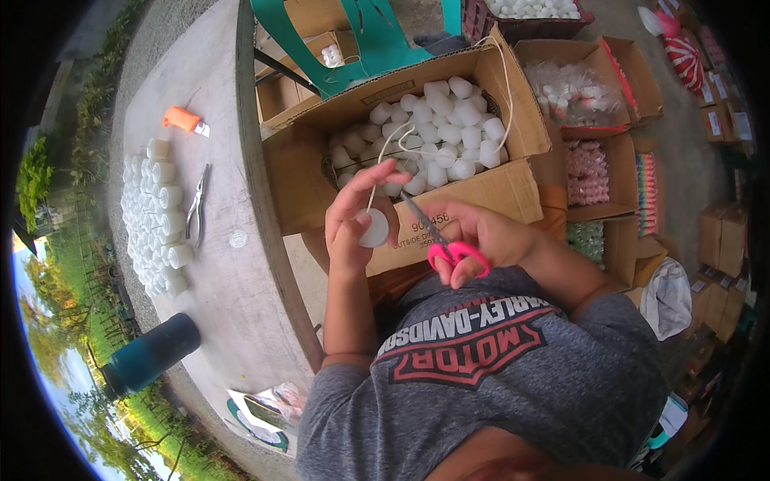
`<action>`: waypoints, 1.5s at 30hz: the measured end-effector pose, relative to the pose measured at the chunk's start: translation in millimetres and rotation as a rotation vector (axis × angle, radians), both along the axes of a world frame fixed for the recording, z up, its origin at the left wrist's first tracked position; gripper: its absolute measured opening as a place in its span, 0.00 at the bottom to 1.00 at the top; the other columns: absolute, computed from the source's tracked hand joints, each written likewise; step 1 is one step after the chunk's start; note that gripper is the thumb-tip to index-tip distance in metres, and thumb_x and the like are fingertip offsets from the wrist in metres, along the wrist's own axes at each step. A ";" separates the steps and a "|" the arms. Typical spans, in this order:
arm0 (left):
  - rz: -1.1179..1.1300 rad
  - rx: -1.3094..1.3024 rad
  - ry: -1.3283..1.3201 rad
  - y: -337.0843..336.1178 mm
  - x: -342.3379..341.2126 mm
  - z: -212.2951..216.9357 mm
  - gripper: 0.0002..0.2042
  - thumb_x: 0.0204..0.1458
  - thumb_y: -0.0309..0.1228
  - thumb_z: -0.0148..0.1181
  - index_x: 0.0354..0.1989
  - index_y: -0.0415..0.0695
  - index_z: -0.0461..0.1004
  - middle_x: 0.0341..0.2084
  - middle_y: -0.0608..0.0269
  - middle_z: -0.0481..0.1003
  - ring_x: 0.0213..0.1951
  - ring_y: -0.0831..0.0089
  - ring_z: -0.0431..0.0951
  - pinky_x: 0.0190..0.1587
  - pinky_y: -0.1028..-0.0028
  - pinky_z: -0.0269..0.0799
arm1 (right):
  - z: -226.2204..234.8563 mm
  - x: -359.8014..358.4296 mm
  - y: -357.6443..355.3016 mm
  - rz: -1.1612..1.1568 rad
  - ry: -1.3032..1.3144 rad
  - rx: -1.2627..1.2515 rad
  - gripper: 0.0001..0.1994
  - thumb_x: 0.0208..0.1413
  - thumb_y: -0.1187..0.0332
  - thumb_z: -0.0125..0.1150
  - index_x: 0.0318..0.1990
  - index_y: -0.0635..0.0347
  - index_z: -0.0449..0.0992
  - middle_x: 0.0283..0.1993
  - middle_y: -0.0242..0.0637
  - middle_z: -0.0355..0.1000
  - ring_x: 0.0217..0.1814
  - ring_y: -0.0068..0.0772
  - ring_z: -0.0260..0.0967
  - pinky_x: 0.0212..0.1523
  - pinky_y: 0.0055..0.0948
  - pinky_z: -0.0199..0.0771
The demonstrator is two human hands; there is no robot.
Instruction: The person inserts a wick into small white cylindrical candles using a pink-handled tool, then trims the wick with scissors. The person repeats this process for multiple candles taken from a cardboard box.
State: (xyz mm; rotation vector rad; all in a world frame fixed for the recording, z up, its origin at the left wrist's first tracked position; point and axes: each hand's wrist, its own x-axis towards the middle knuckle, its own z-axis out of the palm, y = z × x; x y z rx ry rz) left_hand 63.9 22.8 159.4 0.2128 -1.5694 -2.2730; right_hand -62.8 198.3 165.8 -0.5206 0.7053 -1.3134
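Observation:
My left hand (353, 215) pinches a white round plastic piece (375, 229), flat face showing. A thin white cord (380, 167) runs from that piece past my fingers toward the carton behind. In my right hand (499, 234) are pink-handled scissors (457, 258), fingers through the loops. Their blades point up and left, near my left fingertips and the cord; whether they touch it I cannot tell. Just beyond both hands stands an open cardboard carton (523, 108) holding many small white plastic cylinders (437, 132), with more cord trailing over it.
The pale table (233, 264) on my left bears rows of white cylinders (156, 216), pliers (197, 204), an orange-wrapped item (183, 119) and a dark teal bottle (152, 356). A green plastic chair (377, 40) stands behind the carton. Boxes of pink pieces (587, 172) and other goods line the right.

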 end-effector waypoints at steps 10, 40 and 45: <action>-0.257 0.054 -0.138 8.6 -1.3 12.6 0.29 0.43 0.37 0.50 0.54 0.32 0.62 0.47 0.50 0.68 0.25 0.77 0.72 0.21 0.81 0.66 | -4.5 -3.5 4.8 0.013 0.468 0.012 0.22 0.43 0.68 0.72 0.45 0.63 0.72 0.29 0.28 0.71 0.32 0.17 0.68 0.36 0.19 0.66; -0.171 -0.757 -0.401 6.2 -12.2 17.2 0.12 0.38 0.22 0.45 0.26 0.42 0.77 0.21 0.56 0.75 0.23 0.65 0.74 0.29 0.71 0.71 | 3.0 -15.7 23.4 -0.487 1.414 -0.306 0.25 0.41 0.70 0.69 0.52 0.56 0.71 0.54 0.43 0.64 0.57 0.36 0.62 0.45 0.32 0.67; -0.316 -0.823 -0.201 13.7 -25.4 27.2 0.11 0.37 0.25 0.49 0.30 0.44 0.76 0.21 0.58 0.74 0.25 0.62 0.76 0.29 0.68 0.72 | 8.2 -6.4 12.7 -0.418 1.138 -0.189 0.24 0.43 0.83 0.60 0.51 0.61 0.67 0.47 0.43 0.67 0.52 0.41 0.69 0.45 0.33 0.73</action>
